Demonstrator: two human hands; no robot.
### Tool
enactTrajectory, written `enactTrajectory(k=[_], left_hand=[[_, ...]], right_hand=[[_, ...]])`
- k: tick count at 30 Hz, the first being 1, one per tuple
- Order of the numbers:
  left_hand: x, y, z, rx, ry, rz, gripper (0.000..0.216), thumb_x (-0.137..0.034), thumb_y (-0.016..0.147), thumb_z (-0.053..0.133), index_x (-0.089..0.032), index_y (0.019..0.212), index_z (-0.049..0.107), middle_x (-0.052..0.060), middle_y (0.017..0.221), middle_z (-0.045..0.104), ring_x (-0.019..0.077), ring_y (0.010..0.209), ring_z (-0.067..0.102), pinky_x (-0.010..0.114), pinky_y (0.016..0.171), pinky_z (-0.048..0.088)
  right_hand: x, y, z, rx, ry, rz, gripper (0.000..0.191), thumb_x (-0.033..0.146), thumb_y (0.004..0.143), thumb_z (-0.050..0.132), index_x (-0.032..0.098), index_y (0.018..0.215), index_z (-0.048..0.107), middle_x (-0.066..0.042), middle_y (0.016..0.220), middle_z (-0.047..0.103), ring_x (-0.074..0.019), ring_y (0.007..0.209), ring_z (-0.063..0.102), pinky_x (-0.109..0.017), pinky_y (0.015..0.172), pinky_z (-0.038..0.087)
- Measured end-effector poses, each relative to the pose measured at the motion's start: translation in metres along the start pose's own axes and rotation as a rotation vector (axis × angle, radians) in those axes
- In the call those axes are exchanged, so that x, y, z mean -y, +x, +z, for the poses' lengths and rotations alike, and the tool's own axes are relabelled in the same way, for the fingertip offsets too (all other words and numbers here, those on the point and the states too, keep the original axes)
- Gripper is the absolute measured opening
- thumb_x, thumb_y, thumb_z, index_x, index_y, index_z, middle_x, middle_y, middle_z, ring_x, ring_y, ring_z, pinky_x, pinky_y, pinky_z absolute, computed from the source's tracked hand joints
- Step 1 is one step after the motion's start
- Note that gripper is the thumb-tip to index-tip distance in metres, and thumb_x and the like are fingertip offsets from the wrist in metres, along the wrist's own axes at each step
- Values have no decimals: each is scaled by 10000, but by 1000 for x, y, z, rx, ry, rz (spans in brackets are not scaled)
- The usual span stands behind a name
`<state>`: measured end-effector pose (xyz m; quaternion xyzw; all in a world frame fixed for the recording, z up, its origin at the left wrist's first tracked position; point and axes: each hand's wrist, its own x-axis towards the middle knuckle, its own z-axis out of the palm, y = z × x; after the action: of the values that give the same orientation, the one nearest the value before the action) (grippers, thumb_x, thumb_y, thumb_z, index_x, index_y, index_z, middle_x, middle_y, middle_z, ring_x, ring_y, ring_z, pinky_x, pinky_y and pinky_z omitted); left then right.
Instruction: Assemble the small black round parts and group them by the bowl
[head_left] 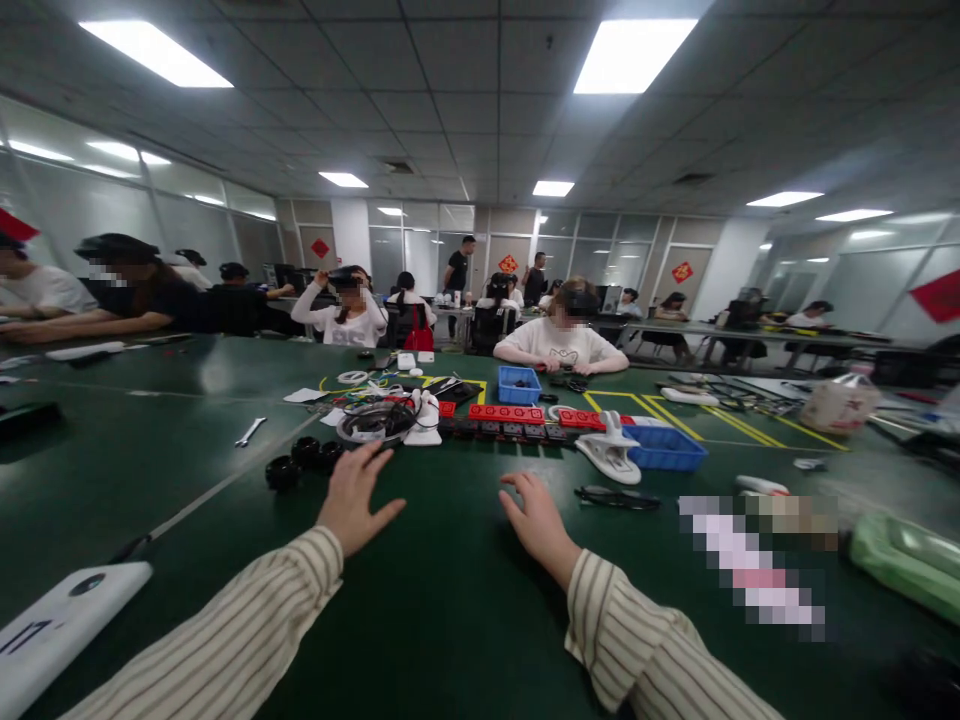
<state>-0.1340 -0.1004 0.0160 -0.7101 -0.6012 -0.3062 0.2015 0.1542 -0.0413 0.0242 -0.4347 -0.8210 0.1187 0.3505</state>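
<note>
My left hand [358, 500] is over the green table [442, 580], fingers spread, holding nothing. Just beyond its fingertips lie several black round parts [306, 455] and a coil of dark cable [375, 418]. My right hand [540, 520] is to the right, its fingers loosely apart and nothing in them. Ahead of both hands runs a row of red and black socket blocks [506, 413]. A white clip-like stand [611, 452] rests beyond my right hand, near a pair of dark-framed glasses [619, 497].
Blue bins [664, 447] stand behind the white stand. A wrench [250, 432] lies at left, with a white device [67, 625] nearer me. At right are a green packet [907, 560] and a bag [840, 403]. A person [562, 340] sits across the table.
</note>
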Motion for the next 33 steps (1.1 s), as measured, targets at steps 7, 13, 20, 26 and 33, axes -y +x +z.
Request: enactTrajectory(k=[7, 13, 20, 26, 33], left_hand=[[-155, 10, 49, 588, -328, 510, 767, -645, 756, 349, -270, 1374, 93, 60, 1455, 70, 331, 1315, 16, 559, 1020, 80], [-197, 27, 78, 709, -423, 550, 775, -703, 715, 340, -277, 1350, 216, 86, 1430, 179, 340, 1308, 89, 620, 986, 61], [-196, 26, 75, 752, -447, 510, 780, -710, 708, 342, -268, 1343, 245, 72, 1421, 213, 333, 1301, 146, 585, 1001, 110], [-197, 26, 70, 765, -430, 496, 741, -687, 734, 325, -264, 1339, 264, 70, 1417, 226, 322, 1299, 165, 564, 1010, 127], [-193, 24, 67, 768, -431, 484, 739, -688, 740, 307, -264, 1343, 251, 65, 1418, 225, 311, 1302, 160, 563, 1018, 123]], right_hand=[[22, -27, -138, -451, -206, -70, 245, 282, 798, 465, 170, 996, 556, -81, 1044, 517, -200, 1026, 457, -336, 905, 353], [-35, -105, -290, -751, -680, 411, 308, 337, 798, 430, 120, 929, 604, -109, 937, 581, -225, 934, 509, -358, 829, 376], [-111, -195, -312, -240, -634, 1042, 450, 440, 796, 425, 88, 1032, 576, -149, 1011, 603, -255, 908, 567, -320, 742, 418], [-108, -178, -263, 123, -755, 1004, 380, 462, 730, 520, 183, 969, 616, -113, 1020, 620, -304, 986, 548, -438, 850, 354], [-56, -172, -226, 203, -744, 797, 219, 364, 714, 565, 215, 844, 659, -106, 941, 650, -291, 914, 570, -531, 952, 196]])
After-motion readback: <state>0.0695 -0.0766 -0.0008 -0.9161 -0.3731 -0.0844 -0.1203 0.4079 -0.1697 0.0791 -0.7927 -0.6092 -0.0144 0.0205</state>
